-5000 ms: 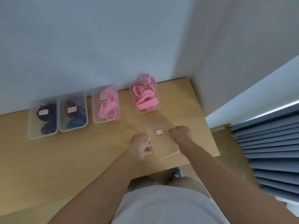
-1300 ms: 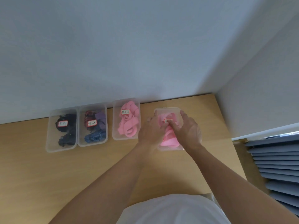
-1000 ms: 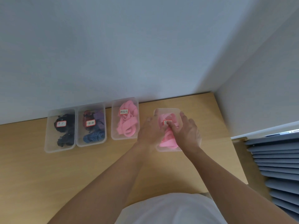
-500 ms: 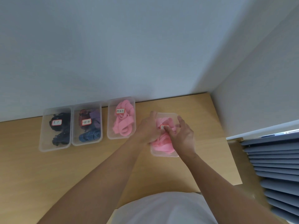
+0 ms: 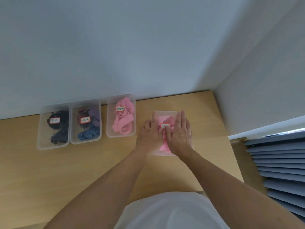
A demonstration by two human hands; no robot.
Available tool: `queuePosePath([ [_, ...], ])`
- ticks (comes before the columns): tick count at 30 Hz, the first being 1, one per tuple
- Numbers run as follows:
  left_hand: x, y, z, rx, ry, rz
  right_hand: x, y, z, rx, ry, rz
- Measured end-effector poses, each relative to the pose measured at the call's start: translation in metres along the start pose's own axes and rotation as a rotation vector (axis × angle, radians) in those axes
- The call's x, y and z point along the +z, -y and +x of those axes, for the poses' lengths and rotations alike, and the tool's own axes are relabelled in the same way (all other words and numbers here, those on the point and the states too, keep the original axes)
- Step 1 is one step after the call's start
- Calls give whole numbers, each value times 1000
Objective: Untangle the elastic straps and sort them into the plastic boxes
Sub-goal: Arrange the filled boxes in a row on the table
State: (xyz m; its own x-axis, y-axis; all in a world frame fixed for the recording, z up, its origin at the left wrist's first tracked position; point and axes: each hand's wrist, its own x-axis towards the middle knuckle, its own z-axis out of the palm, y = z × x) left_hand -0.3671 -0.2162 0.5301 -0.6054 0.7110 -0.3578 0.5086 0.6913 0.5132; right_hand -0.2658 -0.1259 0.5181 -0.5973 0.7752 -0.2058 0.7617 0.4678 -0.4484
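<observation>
The rightmost clear plastic box (image 5: 165, 112) holds pink elastic straps (image 5: 160, 120) under a transparent lid with a small red-framed label (image 5: 165, 125). Both my hands lie on top of this lid. My left hand (image 5: 148, 135) covers its left side, with the fingers lying over the lid. My right hand (image 5: 179, 134) presses flat on the right side, fingers straight and pointing away from me. Most of the box is hidden under my hands.
Three more labelled boxes stand in a row against the wall: light pink straps (image 5: 123, 123), mixed red, purple and blue straps (image 5: 87, 126), and black straps (image 5: 57, 126). They sit on a wooden table (image 5: 66, 176). Blue slats (image 5: 280, 162) lie beyond its right edge.
Five seconds ago my hands held the lid on the table near me. It now sits on the pink-strap box; in the last second my right hand's fingers flattened on it.
</observation>
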Motion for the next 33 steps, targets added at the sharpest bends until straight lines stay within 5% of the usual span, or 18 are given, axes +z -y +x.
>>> queuePosePath([
  [7, 7, 0, 1, 22, -180, 292, -5, 3, 4, 14, 54, -72],
  [12, 8, 0, 4, 31, -123, 327, -7, 6, 9, -278, 44, -365],
  [21, 11, -4, 3, 107, -78, 456, -5, -8, 17, -379, 43, -27],
  [26, 15, -12, -1, 37, -78, 465, -7, -7, 25, -426, 63, -147],
  [30, 20, -12, -8, 127, -50, 504, -5, 3, 41, -359, 33, -80],
  [33, 18, -10, -6, 123, -111, 444, -8, 8, 52, -74, -60, 278],
])
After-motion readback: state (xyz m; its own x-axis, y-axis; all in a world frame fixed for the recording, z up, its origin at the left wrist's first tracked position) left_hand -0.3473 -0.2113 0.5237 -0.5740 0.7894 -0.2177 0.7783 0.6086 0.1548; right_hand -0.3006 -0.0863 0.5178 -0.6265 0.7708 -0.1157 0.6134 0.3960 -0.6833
